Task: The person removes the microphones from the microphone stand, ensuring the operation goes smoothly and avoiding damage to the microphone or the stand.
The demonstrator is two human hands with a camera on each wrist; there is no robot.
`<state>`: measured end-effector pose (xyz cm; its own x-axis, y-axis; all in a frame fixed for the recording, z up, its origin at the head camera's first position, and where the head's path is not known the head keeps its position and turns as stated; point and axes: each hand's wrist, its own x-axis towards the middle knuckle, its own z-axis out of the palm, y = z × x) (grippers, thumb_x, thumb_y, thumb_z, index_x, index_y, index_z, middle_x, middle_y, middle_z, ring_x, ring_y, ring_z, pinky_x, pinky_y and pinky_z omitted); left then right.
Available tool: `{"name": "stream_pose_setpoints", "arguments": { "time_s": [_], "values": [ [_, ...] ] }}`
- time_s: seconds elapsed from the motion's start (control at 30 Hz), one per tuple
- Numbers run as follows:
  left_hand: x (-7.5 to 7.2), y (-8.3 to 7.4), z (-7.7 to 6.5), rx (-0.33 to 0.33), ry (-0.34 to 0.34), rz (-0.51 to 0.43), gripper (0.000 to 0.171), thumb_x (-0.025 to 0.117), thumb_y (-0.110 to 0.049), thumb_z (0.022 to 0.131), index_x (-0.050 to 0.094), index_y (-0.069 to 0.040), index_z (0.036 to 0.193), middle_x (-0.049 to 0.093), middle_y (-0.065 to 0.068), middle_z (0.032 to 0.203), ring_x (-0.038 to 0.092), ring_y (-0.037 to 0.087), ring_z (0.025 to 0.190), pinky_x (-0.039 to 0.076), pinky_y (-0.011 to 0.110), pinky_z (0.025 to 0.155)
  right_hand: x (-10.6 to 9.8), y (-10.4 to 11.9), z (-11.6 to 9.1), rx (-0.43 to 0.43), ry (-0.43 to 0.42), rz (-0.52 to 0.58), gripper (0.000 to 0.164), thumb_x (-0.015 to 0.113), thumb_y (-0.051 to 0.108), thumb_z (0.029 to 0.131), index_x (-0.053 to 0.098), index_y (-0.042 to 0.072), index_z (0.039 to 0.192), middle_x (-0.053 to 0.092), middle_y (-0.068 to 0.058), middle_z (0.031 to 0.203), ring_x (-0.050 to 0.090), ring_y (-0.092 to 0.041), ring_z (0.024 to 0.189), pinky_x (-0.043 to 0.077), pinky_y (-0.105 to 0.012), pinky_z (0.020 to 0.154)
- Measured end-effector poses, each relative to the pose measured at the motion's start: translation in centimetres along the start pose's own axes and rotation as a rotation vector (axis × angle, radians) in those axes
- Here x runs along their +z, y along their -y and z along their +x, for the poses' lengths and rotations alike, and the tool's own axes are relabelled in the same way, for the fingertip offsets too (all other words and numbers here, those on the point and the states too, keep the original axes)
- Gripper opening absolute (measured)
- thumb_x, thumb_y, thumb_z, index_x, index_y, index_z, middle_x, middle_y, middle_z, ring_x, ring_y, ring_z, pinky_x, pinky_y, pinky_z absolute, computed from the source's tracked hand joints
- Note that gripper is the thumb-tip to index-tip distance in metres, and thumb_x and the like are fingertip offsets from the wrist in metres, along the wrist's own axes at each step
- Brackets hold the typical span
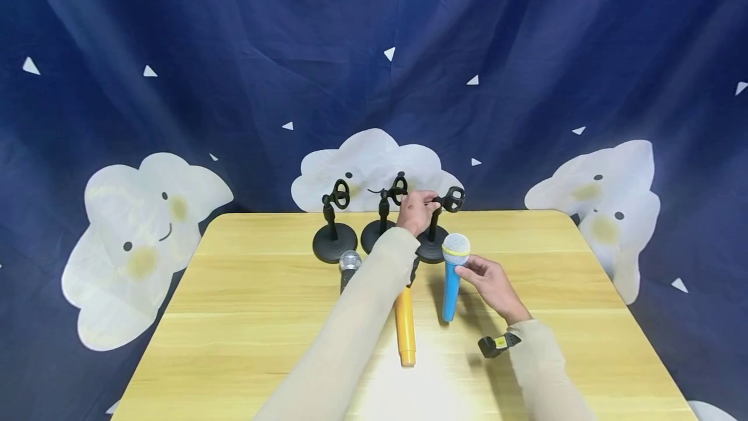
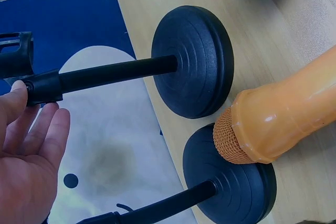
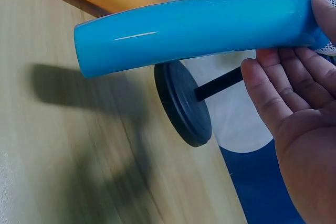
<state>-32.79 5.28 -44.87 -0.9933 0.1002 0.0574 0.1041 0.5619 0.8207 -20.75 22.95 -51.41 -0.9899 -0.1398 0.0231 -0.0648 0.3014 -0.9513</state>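
Observation:
My left hand reaches across to the rightmost black microphone stand and pinches the joint below its clip between thumb and fingers. In the left wrist view, that stand's post runs from the fingertips to a round base. The clip holds nothing. My right hand grips a blue microphone near its white, yellow-ringed head. This microphone is raised off the table, head up, in front of the stand. In the right wrist view, its blue handle points left, with fingers beneath it.
Two more black stands, the left one and the middle one, stand along the table's back edge. An orange microphone and a silver-headed black microphone lie in front, partly hidden by the left arm. A cloud-patterned curtain hangs behind.

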Motion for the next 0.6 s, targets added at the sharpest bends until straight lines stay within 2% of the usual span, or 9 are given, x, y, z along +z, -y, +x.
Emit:
{"name": "stream_pose_setpoints", "arguments": {
  "time_s": [0.27, 0.4, 0.47, 0.6],
  "values": [
    [-0.22, -0.19, -0.10, -0.015, -0.001, -0.009, 0.031, 0.066, -0.016, 0.097, 0.070, -0.013, 0.128, 0.071, 0.002, 0.122, 0.065, 0.016, 0.114, 0.043, 0.027, 0.107, 0.29, 0.05, -0.05, 0.032, 0.026, 0.013, 0.037, 0.066, 0.016, 0.098, 0.063, -0.013, 0.121, 0.069, -0.022, 0.113, 0.065, -0.008, 0.097, 0.052, -0.020, 0.087],
    [-0.18, -0.16, -0.09, -0.020, 0.008, -0.014, 0.031, 0.066, -0.016, 0.097, 0.070, -0.012, 0.128, 0.070, 0.003, 0.123, 0.065, 0.016, 0.116, 0.029, 0.029, 0.118, 0.44, -0.03, -0.04, 0.053, 0.035, 0.022, 0.038, 0.067, 0.016, 0.098, 0.062, -0.013, 0.122, 0.069, -0.022, 0.114, 0.065, -0.008, 0.098, 0.052, -0.021, 0.089],
    [-0.18, -0.11, -0.05, -0.020, 0.012, -0.015, 0.031, 0.066, -0.016, 0.097, 0.070, -0.012, 0.128, 0.070, 0.003, 0.123, 0.065, 0.016, 0.116, 0.026, 0.030, 0.119, 0.53, -0.08, 0.04, 0.060, 0.039, 0.021, 0.038, 0.067, 0.017, 0.098, 0.062, -0.012, 0.122, 0.069, -0.022, 0.115, 0.066, -0.009, 0.099, 0.052, -0.021, 0.089],
    [-0.22, 0.00, -0.05, -0.015, 0.016, -0.004, 0.031, 0.066, -0.017, 0.098, 0.070, -0.013, 0.128, 0.070, 0.002, 0.123, 0.065, 0.015, 0.114, 0.037, 0.028, 0.113, 0.81, -0.36, 0.27, 0.078, 0.045, 0.015, 0.040, 0.068, 0.017, 0.097, 0.062, -0.013, 0.123, 0.069, -0.021, 0.115, 0.066, -0.012, 0.100, 0.053, -0.021, 0.088]
  ]
}}
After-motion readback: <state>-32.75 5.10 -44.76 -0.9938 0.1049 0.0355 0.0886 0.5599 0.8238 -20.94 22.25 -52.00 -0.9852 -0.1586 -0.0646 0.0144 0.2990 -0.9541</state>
